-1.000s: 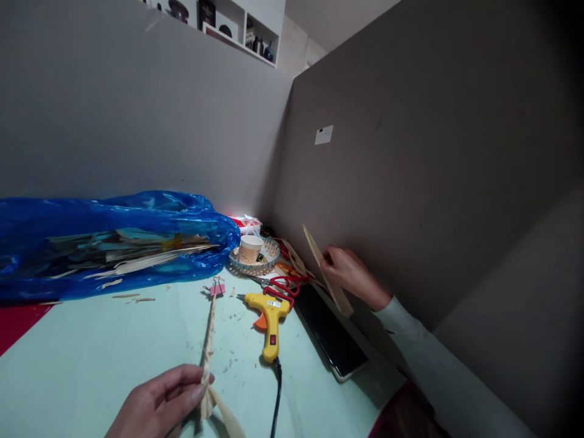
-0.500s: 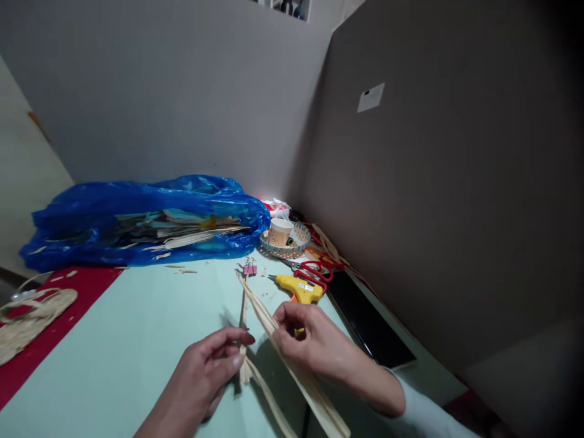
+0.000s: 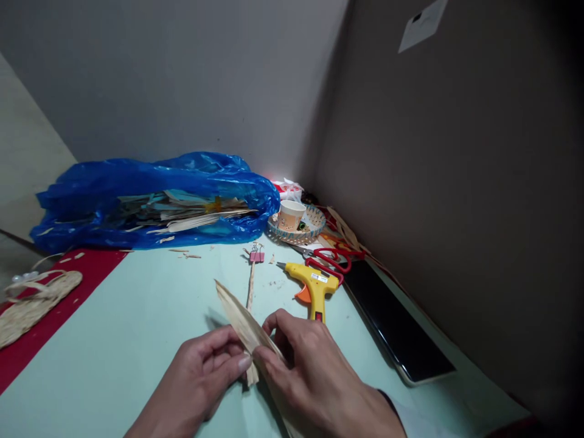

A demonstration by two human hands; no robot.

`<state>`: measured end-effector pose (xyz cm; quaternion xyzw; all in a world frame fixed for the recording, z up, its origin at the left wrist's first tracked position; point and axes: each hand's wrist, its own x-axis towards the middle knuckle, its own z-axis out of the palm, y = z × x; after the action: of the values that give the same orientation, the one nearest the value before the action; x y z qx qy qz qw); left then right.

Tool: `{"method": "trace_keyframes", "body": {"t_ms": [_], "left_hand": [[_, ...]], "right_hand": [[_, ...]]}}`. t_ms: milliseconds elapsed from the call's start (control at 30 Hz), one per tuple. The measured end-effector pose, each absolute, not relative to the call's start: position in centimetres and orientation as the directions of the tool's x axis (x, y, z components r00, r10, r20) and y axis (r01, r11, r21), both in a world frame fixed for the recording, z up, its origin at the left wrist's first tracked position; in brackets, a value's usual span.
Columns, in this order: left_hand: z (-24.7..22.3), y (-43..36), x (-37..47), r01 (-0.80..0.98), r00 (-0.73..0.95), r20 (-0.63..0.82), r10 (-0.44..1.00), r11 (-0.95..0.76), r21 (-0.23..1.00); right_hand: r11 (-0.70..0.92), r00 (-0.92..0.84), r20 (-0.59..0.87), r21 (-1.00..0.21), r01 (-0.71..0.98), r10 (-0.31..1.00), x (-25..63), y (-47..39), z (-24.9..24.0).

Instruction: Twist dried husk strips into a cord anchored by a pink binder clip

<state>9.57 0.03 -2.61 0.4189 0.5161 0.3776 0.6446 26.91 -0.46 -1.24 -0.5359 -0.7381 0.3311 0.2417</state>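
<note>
My right hand [image 3: 305, 359] pinches a long, pale dried leaf strip [image 3: 241, 320] between thumb and fingers. The strip runs diagonally, its pointed tip up and to the left, its lower end leaving the picture at the bottom. Just left of it, my left hand [image 3: 205, 371] is closed on the lower part of a thin braid [image 3: 250, 286] of the same pale material, with short loose ends below the thumb. The leaf strip covers part of the braid. A pink binder clip [image 3: 257, 257] grips the braid's far end on the table.
Right of the braid lie a yellow glue gun [image 3: 314, 280], red-handled scissors [image 3: 328, 258] and a black-screened tablet or phone [image 3: 401, 322]. Behind stand a paper cup [image 3: 291, 216] in a woven basket [image 3: 314, 224] and a blue plastic bag [image 3: 114, 176] of dried strips. A woven sandal [image 3: 43, 298] lies left.
My right hand has moved down and turned the leaf strip, now broader to view, across the braid near my left hand. My left hand keeps its hold. The camera view has shifted.
</note>
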Motion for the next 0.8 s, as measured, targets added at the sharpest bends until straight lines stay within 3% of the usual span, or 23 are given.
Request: {"method": "trace_keyframes", "body": {"t_ms": [267, 533, 800], "left_hand": [[-1.9, 0.0, 9.9, -0.057, 0.166, -0.39, 0.906, 0.404, 0.913], [-2.9, 0.4, 9.1, 0.013, 0.242, -0.375, 0.895, 0.384, 0.923], [-1.5, -0.1, 10.1, -0.019, 0.152, -0.389, 0.909, 0.396, 0.918]], "right_hand": [[0.3, -0.391, 0.066, -0.759, 0.578, 0.918, 27.0, -0.3, -1.6], [0.144, -0.358, -0.065, -0.837, 0.527, 0.931, 27.2, -0.3, -1.3], [0.198, -0.364, -0.035, -0.788, 0.583, 0.931, 27.1, -0.4, -1.8]]}}
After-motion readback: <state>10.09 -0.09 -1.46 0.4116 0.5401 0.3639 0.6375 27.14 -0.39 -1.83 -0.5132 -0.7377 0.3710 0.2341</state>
